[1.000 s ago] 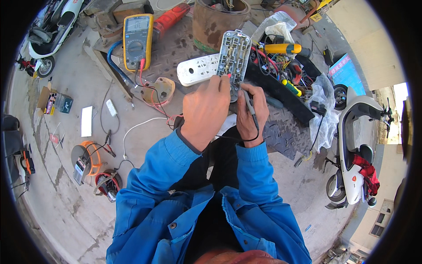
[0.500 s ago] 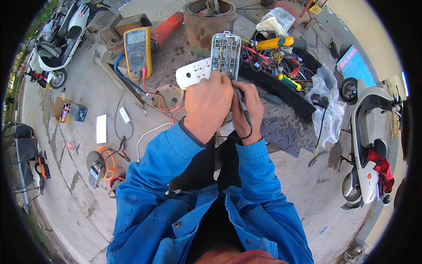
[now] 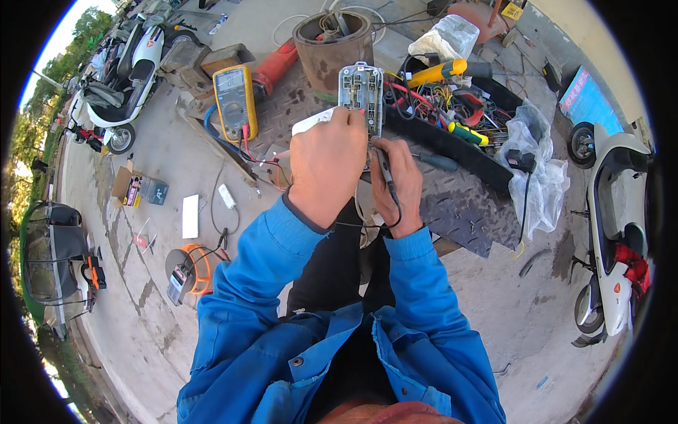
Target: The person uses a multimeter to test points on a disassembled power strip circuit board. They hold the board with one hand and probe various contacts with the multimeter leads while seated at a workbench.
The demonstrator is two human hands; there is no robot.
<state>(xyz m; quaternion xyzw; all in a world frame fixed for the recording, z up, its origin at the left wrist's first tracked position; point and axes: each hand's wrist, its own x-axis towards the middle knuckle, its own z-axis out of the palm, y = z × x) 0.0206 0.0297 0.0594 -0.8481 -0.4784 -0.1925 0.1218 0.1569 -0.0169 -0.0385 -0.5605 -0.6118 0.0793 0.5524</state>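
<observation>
An opened power strip stands upright in front of me, its rows of metal contacts bare in a grey casing. Over its lower part, my left hand is closed, knuckles up. A small red bit shows at its fingertips, but the rest of what it holds is hidden. Lower right of the strip, my right hand grips a black test probe, whose black cable loops below both hands. Beyond the left hand a white cover is partly visible. A yellow multimeter with red and black leads lies to the left.
A rusty metal pot stands behind the strip, beside a red power tool. To the right, a black tray holds wires and hand tools near a clear plastic bag. An orange reel sits at left; scooters stand on both sides.
The view has shifted slightly, moving the surroundings. My left hand now covers more of the strip and the white cover, and a red bit has appeared at its fingertips. My right hand keeps the probe.
</observation>
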